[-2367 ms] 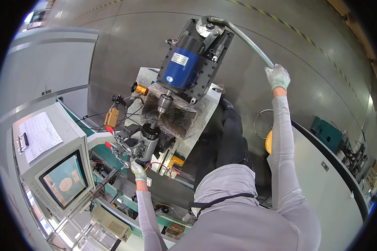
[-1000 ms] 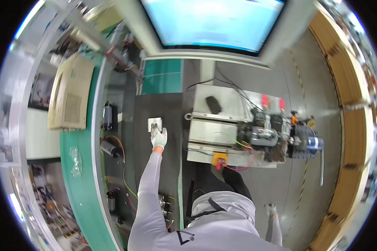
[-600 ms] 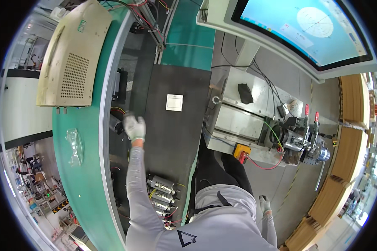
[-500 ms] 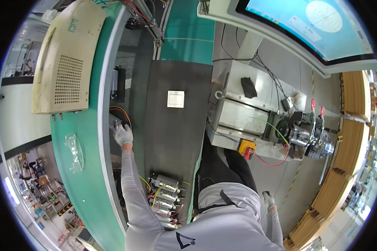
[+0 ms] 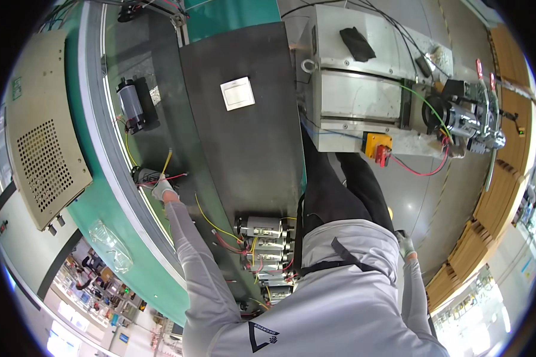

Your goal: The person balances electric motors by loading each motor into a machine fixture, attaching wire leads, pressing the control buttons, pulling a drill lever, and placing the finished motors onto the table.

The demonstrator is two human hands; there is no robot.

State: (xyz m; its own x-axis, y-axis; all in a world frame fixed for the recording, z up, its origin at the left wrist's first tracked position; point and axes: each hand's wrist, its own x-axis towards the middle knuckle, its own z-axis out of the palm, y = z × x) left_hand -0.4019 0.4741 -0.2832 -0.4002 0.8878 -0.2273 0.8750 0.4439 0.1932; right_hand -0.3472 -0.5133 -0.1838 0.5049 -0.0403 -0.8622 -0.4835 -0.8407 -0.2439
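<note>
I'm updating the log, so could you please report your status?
Left hand at a motor, grip unclear. Right hand hanging low. Yellow and red wires beside left hand.

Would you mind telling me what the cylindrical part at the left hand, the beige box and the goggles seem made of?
Cylindrical part: probably metal, from its dull grey sheen, though the left hand partly covers it.
Beige box: likely painted sheet metal, given its flat panel and neat round holes.
Goggles: apparently clear, glossy plastic; green surface shows through.

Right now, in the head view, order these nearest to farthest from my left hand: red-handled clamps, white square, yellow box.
1. White square: ahead and right.
2. Yellow box: farther right.
3. Red-handled clamps: rightmost of the three.
</note>
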